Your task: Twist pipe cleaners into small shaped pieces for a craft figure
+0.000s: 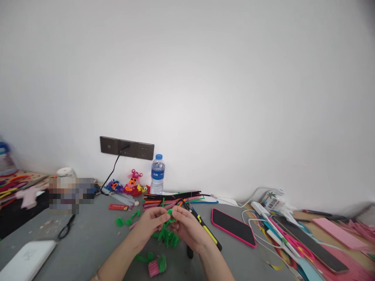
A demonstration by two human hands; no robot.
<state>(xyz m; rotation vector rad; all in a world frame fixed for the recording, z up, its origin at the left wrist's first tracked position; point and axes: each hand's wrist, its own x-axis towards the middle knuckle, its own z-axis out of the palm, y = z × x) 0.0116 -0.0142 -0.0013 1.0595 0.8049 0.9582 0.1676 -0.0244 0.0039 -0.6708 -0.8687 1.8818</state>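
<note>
My left hand and my right hand meet above the grey table, their fingers pinching a small green pipe cleaner piece between them. Just below the fingers is a cluster of green fuzzy pipe cleaner pieces; whether it joins the held piece is unclear. Nearer to me lies a pink and green pipe cleaner bundle. Small green coils rest left of my left hand. Beside my right hand are pliers with yellow and black handles, partly hidden by it.
Loose pipe cleaners lie behind my hands, near a water bottle. To the right are a pink-edged phone, white cables and pink scissors. Scissors with black handles and a white power bank sit at left.
</note>
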